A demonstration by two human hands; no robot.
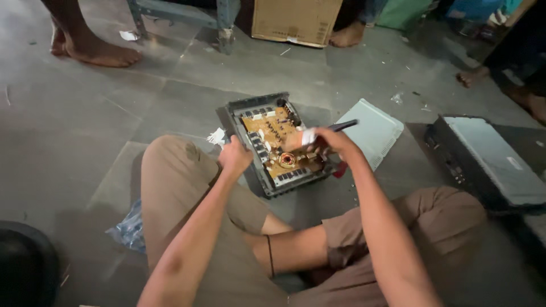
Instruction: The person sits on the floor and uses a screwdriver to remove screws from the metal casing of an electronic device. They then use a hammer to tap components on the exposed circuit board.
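An open electronics chassis (242, 105) lies tilted on the floor in front of my crossed legs, with a tan circuit board (272, 129) and a copper coil (287, 160) inside. My left hand (234, 156) grips the chassis's left edge. My right hand (329, 140) is closed on a dark-handled tool (344, 125) held over the board's right side; its tip is hidden by the hand. A finger of that hand has a white wrap.
The pale metal cover (372, 129) lies just right of the chassis. A second black unit (483, 162) sits at far right. A cardboard box (296, 21), a metal stand leg (226, 25) and other people's bare feet (96, 51) are at the back. A plastic bag (128, 230) lies by my left knee.
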